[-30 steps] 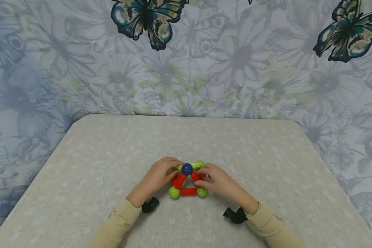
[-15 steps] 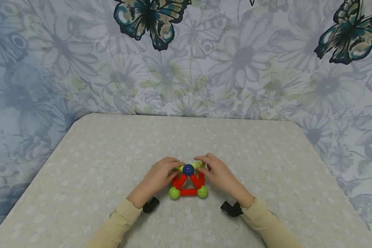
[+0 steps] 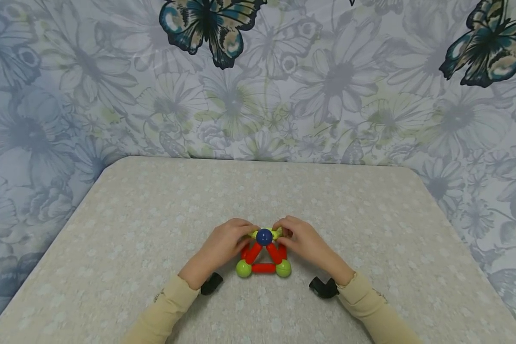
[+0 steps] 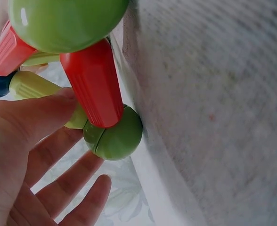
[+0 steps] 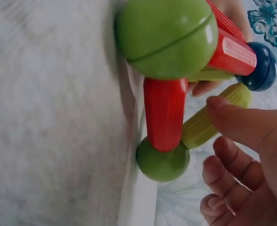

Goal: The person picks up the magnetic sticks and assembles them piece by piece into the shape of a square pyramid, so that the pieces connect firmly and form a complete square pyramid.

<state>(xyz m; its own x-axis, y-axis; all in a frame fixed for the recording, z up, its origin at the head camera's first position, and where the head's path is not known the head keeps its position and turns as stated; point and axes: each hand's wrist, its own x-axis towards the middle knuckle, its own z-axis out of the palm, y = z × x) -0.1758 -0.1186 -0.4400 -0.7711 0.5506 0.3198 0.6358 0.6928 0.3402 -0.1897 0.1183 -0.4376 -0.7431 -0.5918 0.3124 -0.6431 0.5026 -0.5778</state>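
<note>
A pyramid-like frame of magnetic rods and balls stands on the table. Its dark blue ball [image 3: 264,237] is at the top; green balls [image 3: 243,268] form the lower corners. Red rods [image 3: 263,268] run along the base and slope up in front. My left hand [image 3: 225,243] pinches a yellow-green rod [image 4: 32,85], its other fingers spread behind a rear green ball [image 4: 114,134]. On the other side, my right hand [image 3: 303,241] pinches a second yellow-green rod [image 5: 197,127] between thumb and fingers, near the blue ball. Both hands partly hide the rear of the frame in the head view.
A pale patterned cloth covers the table [image 3: 258,191], and a wall with flowers and butterflies [image 3: 210,28] rises behind it. Dark wrist-worn pieces [image 3: 324,288] hang below both wrists, close to the tabletop.
My right hand has moved up from the red rods on the right side to the yellow-green rod. My left hand keeps its grip almost in place.
</note>
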